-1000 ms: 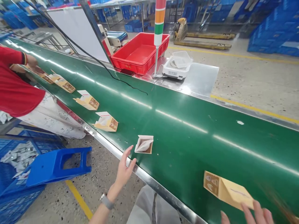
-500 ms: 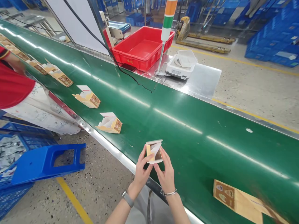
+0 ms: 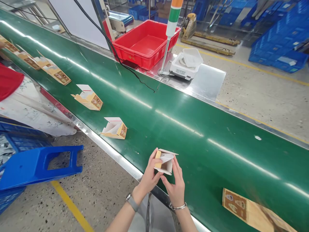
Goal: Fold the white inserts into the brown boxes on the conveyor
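A small open carton (image 3: 167, 167) is held over the green conveyor belt, its white inside and a folded white sheet showing through the open end. My left hand (image 3: 150, 172) grips its yellow side, with the thumb reaching in at the opening. On the opposite side, the fingers of my right hand (image 3: 177, 183) press against the carton wall. The nearest other box, an open carton (image 3: 122, 130) with brown printing, rests on the belt to the upper left of my hands.
The green conveyor belt (image 3: 193, 154) runs diagonally past me. More open cartons (image 3: 96, 102) lie up the belt, and a flattish carton (image 3: 234, 204) lies at lower right. Across stand a red bin (image 3: 137, 59) and a white scale (image 3: 182, 71). A blue stool (image 3: 26, 167) and a person's apron (image 3: 36, 109) are at left.
My hands have turned the carton slightly and shifted it a little right. Its upper flap sticks out farther to the right. The whole view has moved slightly.
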`<state>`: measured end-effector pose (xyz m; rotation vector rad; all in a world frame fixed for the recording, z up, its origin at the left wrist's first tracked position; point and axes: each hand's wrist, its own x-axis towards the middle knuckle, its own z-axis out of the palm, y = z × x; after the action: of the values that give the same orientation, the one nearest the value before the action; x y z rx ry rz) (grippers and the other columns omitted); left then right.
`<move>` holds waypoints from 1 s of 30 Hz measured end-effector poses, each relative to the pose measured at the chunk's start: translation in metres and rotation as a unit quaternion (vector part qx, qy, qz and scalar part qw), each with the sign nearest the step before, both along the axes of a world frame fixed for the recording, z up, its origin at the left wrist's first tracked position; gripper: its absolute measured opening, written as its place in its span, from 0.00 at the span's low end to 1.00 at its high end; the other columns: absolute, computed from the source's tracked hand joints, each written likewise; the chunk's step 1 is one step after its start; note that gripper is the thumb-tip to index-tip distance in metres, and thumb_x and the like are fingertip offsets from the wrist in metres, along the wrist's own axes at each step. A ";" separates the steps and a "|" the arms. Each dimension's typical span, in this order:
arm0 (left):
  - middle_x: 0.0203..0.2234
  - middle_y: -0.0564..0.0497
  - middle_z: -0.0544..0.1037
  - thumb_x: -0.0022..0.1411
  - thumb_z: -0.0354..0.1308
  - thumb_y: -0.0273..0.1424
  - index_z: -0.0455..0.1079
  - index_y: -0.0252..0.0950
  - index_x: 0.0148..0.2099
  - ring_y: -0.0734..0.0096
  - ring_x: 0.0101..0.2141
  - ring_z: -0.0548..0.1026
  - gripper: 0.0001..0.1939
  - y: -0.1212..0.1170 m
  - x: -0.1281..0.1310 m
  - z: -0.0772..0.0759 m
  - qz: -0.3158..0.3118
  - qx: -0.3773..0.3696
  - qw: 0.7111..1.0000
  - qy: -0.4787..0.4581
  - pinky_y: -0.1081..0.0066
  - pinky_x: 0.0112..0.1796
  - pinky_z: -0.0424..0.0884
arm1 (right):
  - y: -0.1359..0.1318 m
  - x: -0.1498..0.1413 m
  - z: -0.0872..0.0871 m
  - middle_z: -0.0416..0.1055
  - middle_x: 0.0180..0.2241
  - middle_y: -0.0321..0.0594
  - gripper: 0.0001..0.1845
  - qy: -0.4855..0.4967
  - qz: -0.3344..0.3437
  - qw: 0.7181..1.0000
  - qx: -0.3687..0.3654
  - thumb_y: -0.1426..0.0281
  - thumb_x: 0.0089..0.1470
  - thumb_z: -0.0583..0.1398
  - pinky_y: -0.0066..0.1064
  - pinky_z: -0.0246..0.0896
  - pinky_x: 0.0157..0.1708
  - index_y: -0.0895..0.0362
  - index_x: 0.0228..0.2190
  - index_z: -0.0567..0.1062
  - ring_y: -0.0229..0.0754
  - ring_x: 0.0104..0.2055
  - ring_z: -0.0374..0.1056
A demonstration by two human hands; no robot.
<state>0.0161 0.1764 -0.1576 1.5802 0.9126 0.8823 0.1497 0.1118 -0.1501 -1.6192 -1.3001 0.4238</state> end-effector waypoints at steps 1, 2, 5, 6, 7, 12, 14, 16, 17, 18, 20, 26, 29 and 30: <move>0.72 0.39 0.49 0.69 0.53 0.46 0.67 0.42 0.60 0.51 0.70 0.55 0.22 0.001 -0.001 0.001 -0.015 0.000 1.000 0.005 0.48 0.65 0.59 | -0.002 0.000 -0.002 0.60 0.67 0.47 0.39 -0.018 -0.002 1.000 0.007 0.62 0.60 0.64 0.54 0.70 0.56 0.44 0.68 0.57 0.56 0.64 0.64; 0.73 0.40 0.47 0.70 0.53 0.45 0.66 0.43 0.62 0.51 0.71 0.54 0.23 0.002 -0.002 0.002 -0.034 0.001 0.999 0.017 0.49 0.65 0.58 | -0.003 0.001 -0.003 0.60 0.67 0.47 0.39 -0.031 -0.004 0.999 0.009 0.62 0.60 0.64 0.53 0.70 0.56 0.43 0.68 0.56 0.55 0.64 0.65; 0.73 0.44 0.47 0.70 0.53 0.43 0.65 0.49 0.66 0.51 0.70 0.55 0.24 0.013 -0.007 0.012 -0.116 0.017 0.989 0.085 0.51 0.66 0.59 | -0.004 0.011 -0.005 0.61 0.66 0.47 0.36 -0.063 0.004 0.998 -0.007 0.64 0.62 0.63 0.50 0.72 0.53 0.41 0.67 0.58 0.54 0.62 0.66; 0.72 0.44 0.48 0.69 0.54 0.43 0.65 0.51 0.66 0.50 0.69 0.56 0.24 0.018 -0.008 0.016 -0.139 0.026 0.983 0.114 0.52 0.65 0.60 | -0.005 0.015 -0.005 0.61 0.66 0.46 0.35 -0.074 0.007 0.997 -0.012 0.65 0.62 0.62 0.49 0.72 0.53 0.40 0.66 0.59 0.53 0.62 0.66; 0.71 0.44 0.51 0.68 0.55 0.44 0.65 0.53 0.66 0.49 0.69 0.57 0.25 0.023 -0.008 0.019 -0.157 0.033 0.977 0.140 0.51 0.64 0.62 | -0.005 0.020 -0.005 0.61 0.65 0.45 0.33 -0.085 0.008 0.996 -0.016 0.65 0.63 0.61 0.49 0.72 0.52 0.39 0.66 0.60 0.53 0.62 0.66; 0.66 0.41 0.61 0.64 0.60 0.48 0.69 0.51 0.63 0.42 0.64 0.64 0.27 0.034 0.000 0.027 -0.166 0.062 0.964 0.198 0.46 0.62 0.64 | -0.011 0.032 -0.007 0.64 0.63 0.45 0.24 -0.091 -0.012 0.995 -0.027 0.62 0.64 0.59 0.51 0.70 0.54 0.42 0.60 0.70 0.54 0.62 0.66; 0.68 0.42 0.60 0.66 0.56 0.49 0.71 0.49 0.61 0.44 0.65 0.63 0.25 0.028 0.007 0.026 -0.165 0.053 0.971 0.163 0.47 0.63 0.61 | -0.014 0.029 -0.006 0.66 0.62 0.46 0.20 -0.062 -0.031 0.997 -0.025 0.62 0.64 0.59 0.51 0.69 0.55 0.46 0.56 0.74 0.54 0.61 0.67; 0.70 0.44 0.56 0.70 0.51 0.47 0.73 0.46 0.58 0.48 0.67 0.60 0.21 0.019 0.016 0.024 -0.148 0.017 0.984 0.093 0.50 0.65 0.59 | -0.015 0.023 -0.003 0.69 0.59 0.48 0.16 -0.006 -0.068 0.997 -0.019 0.62 0.63 0.60 0.50 0.69 0.55 0.51 0.50 0.78 0.53 0.59 0.69; 0.71 0.44 0.55 0.71 0.50 0.46 0.73 0.44 0.57 0.50 0.68 0.60 0.20 0.013 0.021 0.023 -0.127 -0.011 0.990 0.054 0.52 0.65 0.58 | -0.015 0.018 0.000 0.70 0.57 0.49 0.14 0.031 -0.095 0.995 -0.019 0.62 0.62 0.61 0.50 0.69 0.56 0.53 0.46 0.79 0.53 0.58 0.70; 0.71 0.43 0.56 0.71 0.51 0.44 0.71 0.43 0.56 0.52 0.67 0.60 0.18 0.008 0.026 0.022 -0.097 -0.044 0.994 0.016 0.53 0.65 0.58 | -0.014 0.014 0.003 0.72 0.56 0.50 0.13 0.076 -0.129 0.989 -0.021 0.62 0.61 0.62 0.50 0.68 0.55 0.54 0.44 0.78 0.53 0.57 0.70; 0.69 0.41 0.61 0.70 0.55 0.41 0.63 0.44 0.61 0.55 0.65 0.65 0.20 0.000 0.036 0.020 -0.032 -0.126 0.990 -0.047 0.53 0.63 0.61 | -0.012 0.006 0.011 0.73 0.54 0.50 0.17 0.179 -0.198 0.963 -0.035 0.60 0.59 0.64 0.48 0.69 0.54 0.54 0.47 0.73 0.51 0.56 0.71; 0.57 0.43 0.74 0.62 0.64 0.40 0.62 0.41 0.61 0.59 0.55 0.73 0.28 0.006 0.053 0.027 -0.015 -0.276 0.960 -0.056 0.61 0.56 0.69 | -0.002 0.008 0.020 0.71 0.53 0.49 0.29 0.322 -0.271 0.897 -0.136 0.49 0.56 0.61 0.39 0.71 0.45 0.55 0.51 0.72 0.50 0.52 0.71; 0.51 0.45 0.76 0.60 0.65 0.39 0.69 0.38 0.53 0.61 0.48 0.76 0.21 0.012 0.057 0.033 -0.043 -0.298 0.953 -0.016 0.66 0.48 0.72 | -0.002 0.015 0.019 0.72 0.53 0.49 0.29 0.323 -0.277 0.893 -0.146 0.48 0.54 0.62 0.37 0.70 0.42 0.54 0.50 0.72 0.49 0.50 0.71; 0.49 0.46 0.77 0.59 0.65 0.38 0.70 0.38 0.51 0.61 0.46 0.76 0.19 0.012 0.058 0.034 -0.046 -0.302 0.952 -0.012 0.66 0.46 0.73 | -0.003 0.016 0.018 0.72 0.53 0.49 0.29 0.322 -0.276 0.894 -0.145 0.48 0.54 0.62 0.37 0.70 0.41 0.54 0.50 0.71 0.49 0.50 0.71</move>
<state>0.0744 0.1888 -0.1233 1.0657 0.9668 0.4847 0.1658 0.1086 -0.1321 -1.7871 -0.2629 0.7373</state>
